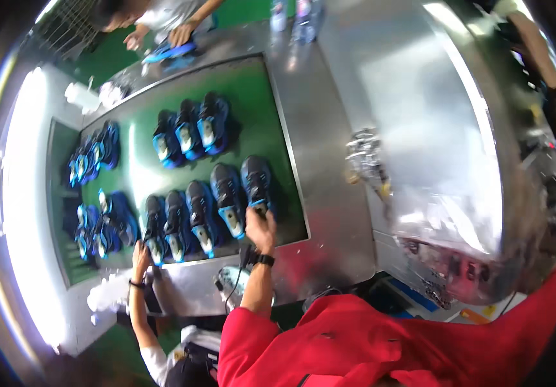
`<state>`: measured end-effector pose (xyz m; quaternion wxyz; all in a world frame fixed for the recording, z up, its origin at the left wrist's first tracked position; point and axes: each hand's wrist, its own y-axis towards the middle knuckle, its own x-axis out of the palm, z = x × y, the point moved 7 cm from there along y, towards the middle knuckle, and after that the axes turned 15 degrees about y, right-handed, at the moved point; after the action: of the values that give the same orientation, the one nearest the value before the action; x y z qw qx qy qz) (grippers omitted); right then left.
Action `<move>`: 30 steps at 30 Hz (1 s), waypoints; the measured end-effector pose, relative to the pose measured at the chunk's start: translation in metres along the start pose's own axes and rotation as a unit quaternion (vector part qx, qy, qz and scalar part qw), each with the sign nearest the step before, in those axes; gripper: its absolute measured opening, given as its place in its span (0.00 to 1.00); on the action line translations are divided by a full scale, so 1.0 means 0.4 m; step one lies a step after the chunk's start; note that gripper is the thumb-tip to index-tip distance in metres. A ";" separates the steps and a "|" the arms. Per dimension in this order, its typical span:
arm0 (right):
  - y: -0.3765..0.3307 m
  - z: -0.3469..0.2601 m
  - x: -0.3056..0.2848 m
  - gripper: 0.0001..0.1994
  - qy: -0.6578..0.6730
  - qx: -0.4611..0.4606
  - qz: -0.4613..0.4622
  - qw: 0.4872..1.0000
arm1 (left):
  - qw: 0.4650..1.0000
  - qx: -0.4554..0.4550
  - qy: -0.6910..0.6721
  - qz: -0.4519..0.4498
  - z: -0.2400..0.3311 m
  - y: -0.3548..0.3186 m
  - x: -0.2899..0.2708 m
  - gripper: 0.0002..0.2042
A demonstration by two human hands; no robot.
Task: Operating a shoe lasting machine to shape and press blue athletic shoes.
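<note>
My left hand (262, 231) closes on the heel end of a dark grey and blue sneaker (256, 180), the rightmost in the near row on a green conveyor belt (252, 80). Its fingers wrap the opening, and a dark band is on the wrist. Just left of it, another sneaker (226, 193) lies with its toe pointing away. My right arm reaches up along the far right edge of the picture, a dark band at its wrist. The right hand (528, 42) shows only in part at the rim, its fingers blurred and cut off.
More sneakers (187, 132) stand in groups on the belt. A co-worker's hand (140, 255) touches the near row's left end; another person's hand (181, 33) holds a blue shoe at the far side. A metal housing (433, 122) stands right, clear bottles (305, 22) at the back.
</note>
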<state>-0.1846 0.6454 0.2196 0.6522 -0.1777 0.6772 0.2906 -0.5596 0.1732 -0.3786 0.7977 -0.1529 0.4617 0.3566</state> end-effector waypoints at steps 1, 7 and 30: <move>-0.015 0.004 0.003 0.32 0.017 0.010 0.004 1.000 | 0.999 -0.029 -0.035 -0.027 -0.016 0.004 0.017 0.16; -0.253 -0.144 -0.161 0.17 -0.171 -0.111 0.181 0.962 | 0.994 0.044 -0.004 -0.098 -0.016 0.008 0.012 0.28; -2.047 -0.416 -0.120 0.24 0.390 0.466 0.535 0.587 | 0.189 0.127 -0.445 -0.866 1.174 -1.229 -0.573 0.32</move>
<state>0.1971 -0.0940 0.1312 0.0455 0.4486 0.8823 0.1349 0.0108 0.0006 0.0209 0.6844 -0.1691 -0.3551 -0.6139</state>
